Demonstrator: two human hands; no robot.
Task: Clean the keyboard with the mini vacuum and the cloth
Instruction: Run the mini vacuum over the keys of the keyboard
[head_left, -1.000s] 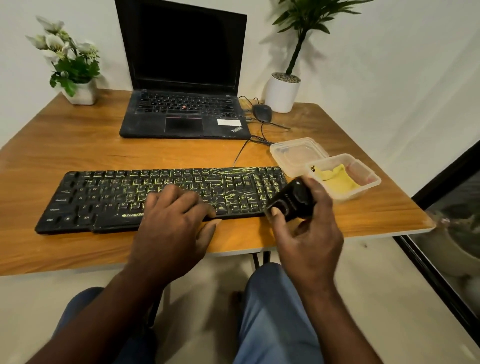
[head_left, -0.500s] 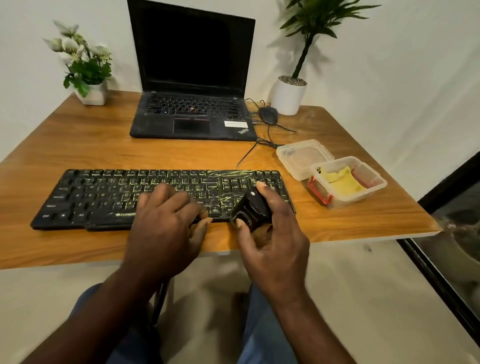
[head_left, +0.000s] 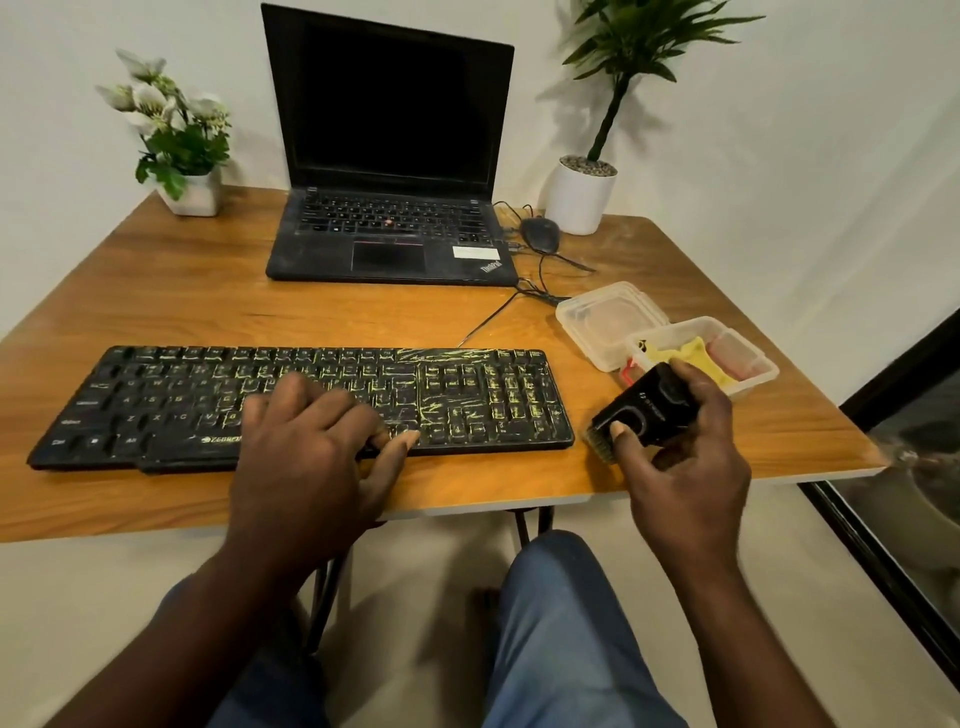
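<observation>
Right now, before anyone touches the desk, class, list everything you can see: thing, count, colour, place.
table: 1, brown wood, under everything
keyboard: 1, black with yellow streaks, table front
mini vacuum: 1, black, held right of keyboard
cloth: 1, yellow, inside container
container: 1, clear, table right
lid: 1, clear, beside container
laptop: 1, black, open, table back
mouse: 1, black, right of laptop
flower pot: 1, white, back left
potted plant: 1, green, white pot, back right
left grip: 1, bare hand, rests on keyboard
right grip: 1, bare hand, holds mini vacuum
</observation>
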